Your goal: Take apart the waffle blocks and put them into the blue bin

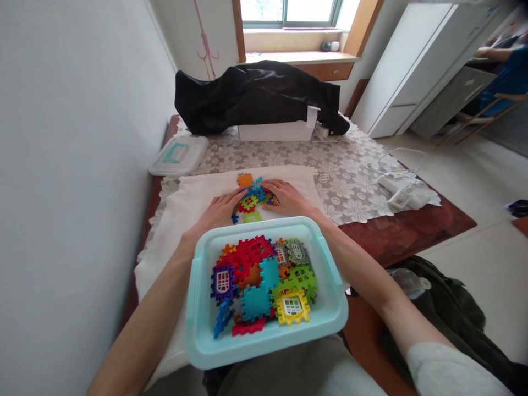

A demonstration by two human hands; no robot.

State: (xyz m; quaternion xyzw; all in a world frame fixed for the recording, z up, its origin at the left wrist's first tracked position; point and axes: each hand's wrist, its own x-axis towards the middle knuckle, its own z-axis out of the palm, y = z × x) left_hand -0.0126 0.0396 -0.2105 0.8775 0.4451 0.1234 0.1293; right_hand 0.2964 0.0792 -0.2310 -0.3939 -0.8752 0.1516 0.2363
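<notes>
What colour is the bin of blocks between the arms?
The bin is pale aqua, showing best in the head view.

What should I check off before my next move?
1. Left bare hand at the multicoloured pile of notched plastic pieces: ok.
2. Right bare hand at the pile's opposite side: ok.
3. White fabric cloth lying under the pile: ok.
4. Translucent plastic lid with turquoise handle off the pale-blue rectangular plastic tub: ok.
5. Firm support beneath the tub: cannot tell; its underside is hidden.
6. Grip on individual pieces: cannot tell; fingers cover them.
</notes>
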